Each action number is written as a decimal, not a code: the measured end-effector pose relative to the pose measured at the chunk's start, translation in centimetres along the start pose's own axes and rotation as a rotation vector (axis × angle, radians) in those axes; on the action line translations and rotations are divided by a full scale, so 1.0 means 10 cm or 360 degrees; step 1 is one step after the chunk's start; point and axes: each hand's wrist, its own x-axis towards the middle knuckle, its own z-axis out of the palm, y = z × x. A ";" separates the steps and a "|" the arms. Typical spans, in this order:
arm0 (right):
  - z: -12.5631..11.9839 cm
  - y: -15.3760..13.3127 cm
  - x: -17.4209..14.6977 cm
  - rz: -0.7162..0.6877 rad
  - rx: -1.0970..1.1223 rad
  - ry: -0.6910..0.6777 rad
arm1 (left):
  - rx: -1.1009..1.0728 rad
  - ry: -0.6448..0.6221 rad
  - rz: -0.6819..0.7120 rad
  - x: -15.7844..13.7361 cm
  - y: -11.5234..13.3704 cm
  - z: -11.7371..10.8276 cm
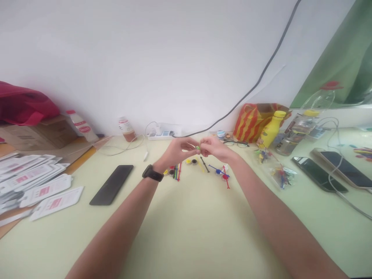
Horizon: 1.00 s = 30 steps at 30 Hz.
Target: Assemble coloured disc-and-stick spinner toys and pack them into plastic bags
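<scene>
Above the table my left hand (179, 150) and my right hand (215, 148) meet, fingertips pinched together. Between them is a small green piece (198, 147), too small to name. Both hands seem to grip it, the fingers partly hiding it. Just below lie a yellow round piece (188, 161), a black round piece (194, 162) and a black stick with pointed ends (205, 164). Under my right wrist, a blue stick (215, 169) and a red stick (226, 183) rest by round pieces. Several coloured sticks (177, 172) lie side by side near my left wrist.
A dark phone (112, 185) lies left, beside stacked white card holders (46, 193). Along the wall stand bottles, a power strip (159, 133) and a striped bag (247, 122). To the right are small plastic bags (280, 176), two phones (318, 173) and a white cable.
</scene>
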 end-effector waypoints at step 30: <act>-0.27 0.05 -0.18 0.0758 -0.1144 -0.0575 | 0.0634 -0.0446 -0.0379 -0.16 -0.47 -0.26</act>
